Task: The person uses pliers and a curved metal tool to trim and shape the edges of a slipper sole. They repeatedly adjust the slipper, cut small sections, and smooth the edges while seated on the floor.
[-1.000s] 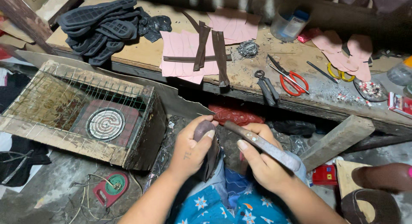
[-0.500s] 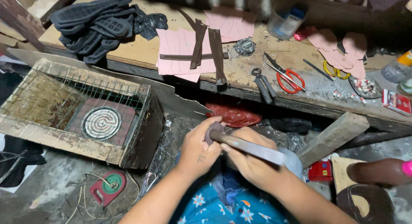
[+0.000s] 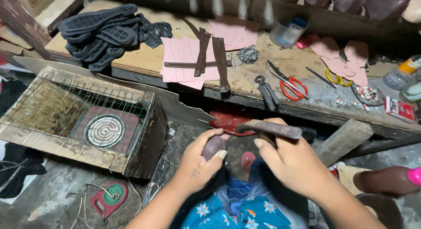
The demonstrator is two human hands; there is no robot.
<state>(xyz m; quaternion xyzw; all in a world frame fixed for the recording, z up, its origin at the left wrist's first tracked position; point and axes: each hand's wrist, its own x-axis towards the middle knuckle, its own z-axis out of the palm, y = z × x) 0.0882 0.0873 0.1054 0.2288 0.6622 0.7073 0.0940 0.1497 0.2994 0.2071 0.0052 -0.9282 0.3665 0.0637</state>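
Note:
My left hand (image 3: 197, 163) is closed around a small dark brown piece (image 3: 213, 146), probably leather, held low in front of my lap. My right hand (image 3: 291, 163) grips a long rusty-brown metal tool (image 3: 269, 128). The tool lies level just above and to the right of the piece, with its tip pointing left. Tool and piece look slightly apart. A red object (image 3: 228, 121) lies under the bench edge behind both hands.
The workbench (image 3: 144, 64) behind carries pink sheets (image 3: 186, 58) with dark strips, black pliers (image 3: 265, 91), red-handled scissors (image 3: 293, 86) and a pile of black soles (image 3: 103, 34). A wire-caged box with a coil heater (image 3: 104, 130) stands at the left. A wood block (image 3: 344, 141) and another person's foot (image 3: 388, 178) are at the right.
My right hand has lifted the tool off the dark piece and turned it level above it. My left hand still holds the piece in about the same place.

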